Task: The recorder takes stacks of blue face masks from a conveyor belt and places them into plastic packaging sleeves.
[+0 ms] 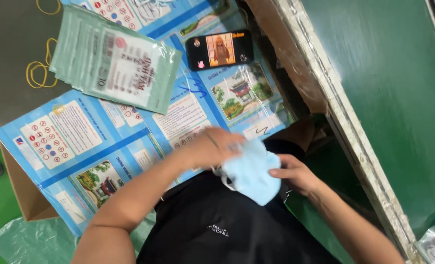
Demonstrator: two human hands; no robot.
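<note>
Both hands meet over the person's lap, each closed on a light blue face mask (251, 173). Left hand (210, 149) grips the mask from above at its upper left edge, fingers curled over the fabric; right hand (295, 173) pinches the mask's right edge between thumb and fingers. White ear loops hang from the mask's lower left side. Mask is held above the black garment (217, 230), just off the near edge of a blue printed sheet (80, 146). On that sheet lies a fanned stack of pale green packets (115, 61), well apart from the hands. A phone (220, 50) with a lit screen rests beyond it. Yellow rubber bands (39, 73) lie on the grey surface at the upper left.
</note>
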